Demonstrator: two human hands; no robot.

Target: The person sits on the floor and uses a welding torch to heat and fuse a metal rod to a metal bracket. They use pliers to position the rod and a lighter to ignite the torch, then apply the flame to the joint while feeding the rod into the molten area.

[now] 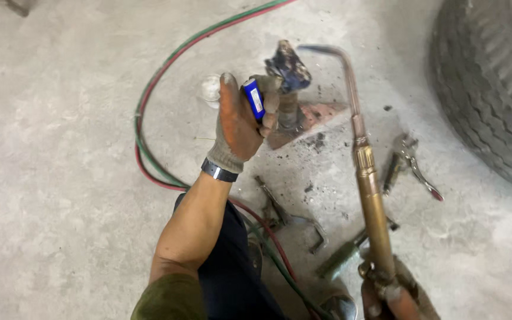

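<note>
Two gloved hands are at work over a concrete floor (pixel 60 178). The left hand (pixel 241 121) is raised, its fingers wrapped around a small blue lighter (pixel 254 99), held upright between thumb and fingertips. A dark band sits on that wrist, just below the glove cuff.

The lighter is just beside a dark, scorched metal part (pixel 288 71), which stands on a short post over a reddish plate (pixel 312 118). That part serves as the landmark here.

The right hand (pixel 392 296) is low, near the bottom edge and well below the part. It grips the brass handle of a torch (pixel 371 201); only part of this hand shows. The torch runs up from the hand, and its thin copper neck bends over at the top so that the tip ends just to the right of the part, near it but not touching.

To the right of the torch, and below and right of the part, locking pliers (pixel 413 163) lie on the floor. Further right still, in the upper corner, stands a big tyre (pixel 493 89).

Below the part, between the forearm and the torch, a second plier-like tool (pixel 285 216) lies on the floor, its exact kind hard to tell. A green and red hose pair (pixel 167 65) sweeps from above the part, curves around its left, and passes under the forearm towards the bottom edge. Soot and dark flecks are scattered on the floor around the plate.
</note>
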